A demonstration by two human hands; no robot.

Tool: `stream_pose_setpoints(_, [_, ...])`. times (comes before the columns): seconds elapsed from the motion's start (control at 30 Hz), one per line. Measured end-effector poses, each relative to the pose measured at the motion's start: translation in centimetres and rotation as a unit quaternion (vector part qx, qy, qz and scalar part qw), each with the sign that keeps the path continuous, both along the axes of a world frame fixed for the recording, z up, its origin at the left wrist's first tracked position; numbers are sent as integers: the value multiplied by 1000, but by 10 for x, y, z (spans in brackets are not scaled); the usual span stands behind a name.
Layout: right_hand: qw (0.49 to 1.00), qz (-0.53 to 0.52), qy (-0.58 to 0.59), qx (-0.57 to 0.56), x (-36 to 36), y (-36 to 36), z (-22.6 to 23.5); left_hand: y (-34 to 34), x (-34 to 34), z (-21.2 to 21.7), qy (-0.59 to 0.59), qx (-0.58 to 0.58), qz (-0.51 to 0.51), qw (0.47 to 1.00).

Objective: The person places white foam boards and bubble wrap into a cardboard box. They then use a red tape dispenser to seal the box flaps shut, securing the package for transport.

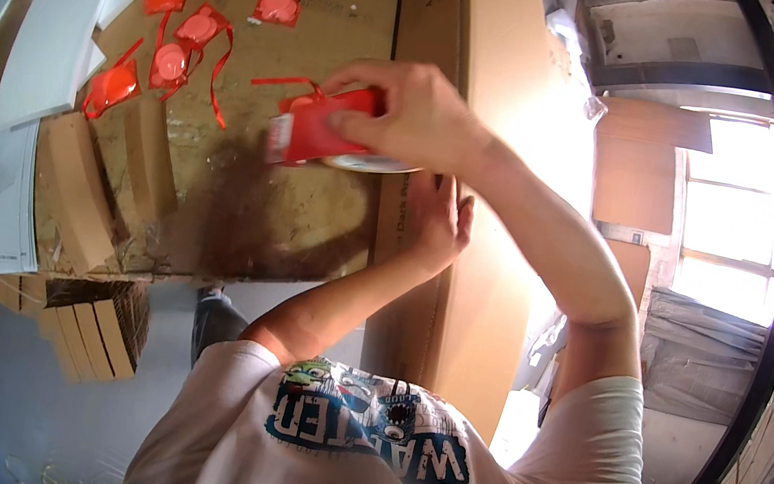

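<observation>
My right hand [407,114] is closed around a red flat-sided thing [324,131] with a pale label at its left end. A pale curved rim [374,165] shows beneath it, and a thin red strip [281,81] sticks out beside it. Motion blurs it, so its exact kind is unclear. Below, my left hand [440,225] rests against the side of a long cardboard box [461,315], fingers apart; part of the hand is in shadow. Several red packets with round discs and red ribbons, such as one packet [200,27], lie on the brown worktable [296,238].
White foam pieces [53,47] lie at the left, near white printed sheets [0,191] and folded cardboard strips [76,193]. Stacked cardboard [93,337] stands on the floor below the table edge. A bright window [737,206] is far right.
</observation>
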State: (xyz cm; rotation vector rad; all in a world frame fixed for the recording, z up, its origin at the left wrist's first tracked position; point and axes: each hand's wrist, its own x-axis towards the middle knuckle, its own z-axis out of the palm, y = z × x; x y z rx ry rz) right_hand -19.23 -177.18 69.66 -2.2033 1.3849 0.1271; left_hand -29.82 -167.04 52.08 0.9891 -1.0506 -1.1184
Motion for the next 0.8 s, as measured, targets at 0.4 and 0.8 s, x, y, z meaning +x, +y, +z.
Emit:
stream_pose_setpoints(0.4, [871, 150, 459, 90, -5, -81, -46, 11, 6, 12, -156, -78, 70, 982])
stream_pose_setpoints(0.8, [820, 330, 466, -48, -102, -55, 55, 7, 10, 21, -163, -48, 41, 985])
